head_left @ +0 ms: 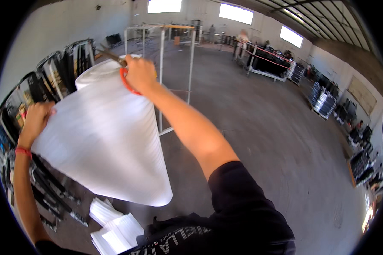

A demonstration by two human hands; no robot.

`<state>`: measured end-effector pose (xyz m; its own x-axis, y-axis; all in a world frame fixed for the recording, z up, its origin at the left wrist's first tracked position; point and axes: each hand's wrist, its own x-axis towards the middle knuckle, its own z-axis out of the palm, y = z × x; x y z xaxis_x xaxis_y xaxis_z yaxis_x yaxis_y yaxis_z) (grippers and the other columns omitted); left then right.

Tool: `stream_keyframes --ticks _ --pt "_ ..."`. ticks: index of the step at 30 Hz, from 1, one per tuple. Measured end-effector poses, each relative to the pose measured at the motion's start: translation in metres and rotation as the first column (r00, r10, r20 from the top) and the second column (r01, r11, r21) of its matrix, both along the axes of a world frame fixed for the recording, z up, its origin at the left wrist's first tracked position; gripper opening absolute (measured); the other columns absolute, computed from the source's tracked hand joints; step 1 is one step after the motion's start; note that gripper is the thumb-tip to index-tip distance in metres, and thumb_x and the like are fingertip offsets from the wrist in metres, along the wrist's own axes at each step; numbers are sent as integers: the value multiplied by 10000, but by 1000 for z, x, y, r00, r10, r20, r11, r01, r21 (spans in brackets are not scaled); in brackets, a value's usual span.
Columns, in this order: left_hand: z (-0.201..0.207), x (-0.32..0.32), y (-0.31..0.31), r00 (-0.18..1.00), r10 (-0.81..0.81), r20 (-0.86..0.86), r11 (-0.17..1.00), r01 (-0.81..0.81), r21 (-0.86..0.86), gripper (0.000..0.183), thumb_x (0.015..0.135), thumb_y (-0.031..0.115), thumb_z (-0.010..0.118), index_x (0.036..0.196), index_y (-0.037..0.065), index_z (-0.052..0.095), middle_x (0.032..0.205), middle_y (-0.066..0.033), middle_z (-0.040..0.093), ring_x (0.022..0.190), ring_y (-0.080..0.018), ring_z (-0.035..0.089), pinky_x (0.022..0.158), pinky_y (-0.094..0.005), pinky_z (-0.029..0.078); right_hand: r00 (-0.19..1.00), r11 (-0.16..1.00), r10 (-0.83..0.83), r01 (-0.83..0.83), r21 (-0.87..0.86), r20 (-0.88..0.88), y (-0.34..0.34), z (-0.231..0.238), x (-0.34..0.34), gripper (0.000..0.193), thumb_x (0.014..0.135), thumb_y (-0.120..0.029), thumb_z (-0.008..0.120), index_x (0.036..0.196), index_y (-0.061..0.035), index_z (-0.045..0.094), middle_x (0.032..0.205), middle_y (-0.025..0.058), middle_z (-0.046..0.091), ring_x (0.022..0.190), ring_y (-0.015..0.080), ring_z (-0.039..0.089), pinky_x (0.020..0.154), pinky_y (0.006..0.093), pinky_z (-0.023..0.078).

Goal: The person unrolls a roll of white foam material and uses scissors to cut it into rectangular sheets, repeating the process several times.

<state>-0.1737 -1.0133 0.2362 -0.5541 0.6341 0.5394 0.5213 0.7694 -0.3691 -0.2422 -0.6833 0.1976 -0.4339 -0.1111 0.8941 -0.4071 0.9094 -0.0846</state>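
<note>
A large roll of white foam sheet (pixel 115 123) stands upright in front of me, its coiled end at the top. My left hand (pixel 37 121) pinches the edge of the loose sheet and holds it out to the left. Scissors (pixel 122 72) with red-orange handles are in my right hand (pixel 140 74), above the roll's top right side. Their dark blades point up and to the left, over the coiled end. Part of the handles is hidden by my fingers.
Folded white foam sheets (pixel 117 231) lie on the floor below the roll. Dark frames (pixel 51 76) lean along the left wall. A metal frame (pixel 162 80) stands just behind the roll. Farther right are a loaded rack (pixel 268 63), a blurred person (pixel 241 40) and wrapped stacks (pixel 323 100).
</note>
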Motion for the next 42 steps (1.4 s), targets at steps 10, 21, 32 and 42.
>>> stream_keyframes --ticks 10,21,32,42 --pt "-19 -3 -38 971 227 78 962 -236 137 200 785 200 545 795 1 536 710 -196 547 719 -381 526 613 -436 397 983 958 142 -165 236 113 -16 18 5 174 730 -170 566 864 -58 562 685 115 612 656 292 601 589 398 462" --pt "1 28 -5 867 146 476 981 -191 46 308 712 247 645 741 -37 530 602 -179 492 602 -280 535 584 -367 394 996 935 66 -80 344 54 16 11 15 195 665 -175 583 811 -46 569 745 130 595 773 282 581 713 411 418" --pt "11 42 -10 615 173 770 965 -261 -8 209 640 104 646 825 11 620 684 -88 607 655 -181 574 627 -295 432 988 909 124 -152 388 95 20 19 47 160 724 -126 553 857 -36 550 817 145 592 770 307 582 688 395 450" --pt "-36 104 61 537 -124 834 976 216 6 179 706 103 593 845 -9 577 699 -190 568 655 -343 561 592 -378 430 974 985 163 -153 -74 156 23 22 98 168 769 -43 464 930 -35 511 792 212 589 768 384 568 666 434 447"
